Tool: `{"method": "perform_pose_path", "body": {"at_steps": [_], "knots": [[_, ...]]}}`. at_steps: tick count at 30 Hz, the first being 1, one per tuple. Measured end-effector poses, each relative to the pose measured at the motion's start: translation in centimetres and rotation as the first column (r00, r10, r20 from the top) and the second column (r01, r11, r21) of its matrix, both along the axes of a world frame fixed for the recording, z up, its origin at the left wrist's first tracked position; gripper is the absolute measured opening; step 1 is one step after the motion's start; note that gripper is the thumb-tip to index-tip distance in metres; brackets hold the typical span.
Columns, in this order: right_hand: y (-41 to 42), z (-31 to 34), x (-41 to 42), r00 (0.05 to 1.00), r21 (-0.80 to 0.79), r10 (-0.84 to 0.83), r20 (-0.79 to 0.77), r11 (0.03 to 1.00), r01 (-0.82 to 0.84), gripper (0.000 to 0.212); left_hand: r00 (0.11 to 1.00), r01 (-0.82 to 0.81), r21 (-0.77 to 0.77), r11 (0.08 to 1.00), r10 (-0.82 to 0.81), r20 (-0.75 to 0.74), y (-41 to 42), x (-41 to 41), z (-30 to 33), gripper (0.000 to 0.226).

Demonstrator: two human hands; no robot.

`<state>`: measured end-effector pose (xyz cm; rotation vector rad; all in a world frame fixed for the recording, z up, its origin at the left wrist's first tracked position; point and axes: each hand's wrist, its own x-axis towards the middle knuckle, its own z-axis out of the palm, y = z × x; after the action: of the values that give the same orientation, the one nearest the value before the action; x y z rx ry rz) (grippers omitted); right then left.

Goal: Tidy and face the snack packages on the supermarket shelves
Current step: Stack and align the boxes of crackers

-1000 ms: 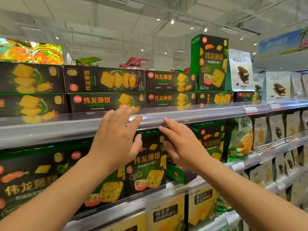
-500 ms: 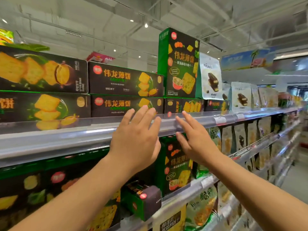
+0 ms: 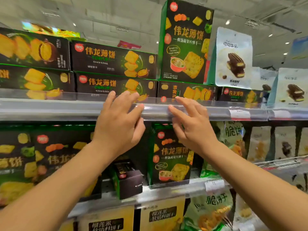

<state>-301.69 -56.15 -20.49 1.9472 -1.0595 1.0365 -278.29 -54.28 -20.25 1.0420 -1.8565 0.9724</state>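
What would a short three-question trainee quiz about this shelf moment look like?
1. True or false: the left hand grips a box.
2. Which box stands upright on the top shelf rail: A, the tall green box, or B, the flat box?
3. The small dark box on the lower shelf shows its ____ to the aisle.

Key: 1 false, both hands, the right hand too, are open; 2 A; 3 end.

A supermarket aisle: stacked biscuit boxes (image 3: 115, 59) on tiered shelves (image 3: 50, 110) (price tags (image 3: 239, 113) on rails).
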Motion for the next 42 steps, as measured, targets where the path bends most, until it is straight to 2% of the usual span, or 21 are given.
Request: {"method": "perform_pose_path", "body": {"at_steps": [3,7,10,12,15,17,19,20,23,27,42], "knots": [[-0.5,-1.2,0.6,0.994,-0.001,0.068,0.080,0.998,-0.068,0.045,0.997,-0.083,0.076,0.994,0.083,0.004,2.0,-0.9,-3.7,0.057],[-0.7,-2.3,0.8,0.988,-0.012,0.095,0.123,0.995,-0.094,0.046,0.993,-0.100,0.278,0.955,0.078,0.087,4.5,-1.3,-10.2,0.062],[-0.8,-2.3,0.7,0.987,-0.008,0.101,0.122,0.995,-0.101,0.049,0.951,-0.308,0.525,0.794,0.241,0.193,5.2,-1.3,-12.2,0.078],[-0.8,-2.5,0.9,0.988,-0.013,0.100,0.117,0.995,-0.099,0.050,0.923,-0.383,0.585,0.715,0.280,0.262,5.1,-1.3,-12.9,0.082],[-0.6,-3.4,0.6,0.985,-0.008,0.152,0.078,0.988,-0.152,0.052,0.917,-0.399,0.576,0.713,0.299,0.265,4.8,-1.4,-13.3,0.075],[-0.4,-5.2,-0.5,0.962,-0.037,0.269,-0.043,0.962,-0.271,0.045,0.920,-0.392,0.568,0.724,0.308,0.242,4.6,-1.6,-13.4,0.068],[-0.2,-7.2,-1.7,0.937,-0.049,0.305,-0.170,0.947,-0.317,0.038,0.916,-0.401,0.557,0.727,0.316,0.248,4.5,-1.8,-13.2,0.061],[-0.1,-7.7,-2.3,0.944,-0.036,0.278,-0.178,0.957,-0.289,0.039,0.914,-0.406,0.558,0.724,0.317,0.253,4.4,-1.9,-13.2,0.058],[-0.5,-7.0,-2.9,0.990,0.060,0.120,-0.075,0.991,-0.116,0.054,0.918,-0.398,0.564,0.724,0.311,0.248,4.2,-2.1,-13.0,0.049],[-1.2,-4.9,-3.2,0.990,0.190,-0.056,-0.133,0.979,0.080,0.070,0.931,-0.364,0.581,0.727,0.283,0.230,4.1,-1.8,-12.9,0.048],[-2.7,-2.2,-5.1,0.971,0.307,-0.128,-0.203,0.933,0.188,0.064,0.967,-0.254,0.560,0.789,0.208,0.147,4.6,-1.6,-12.6,0.052]]}}
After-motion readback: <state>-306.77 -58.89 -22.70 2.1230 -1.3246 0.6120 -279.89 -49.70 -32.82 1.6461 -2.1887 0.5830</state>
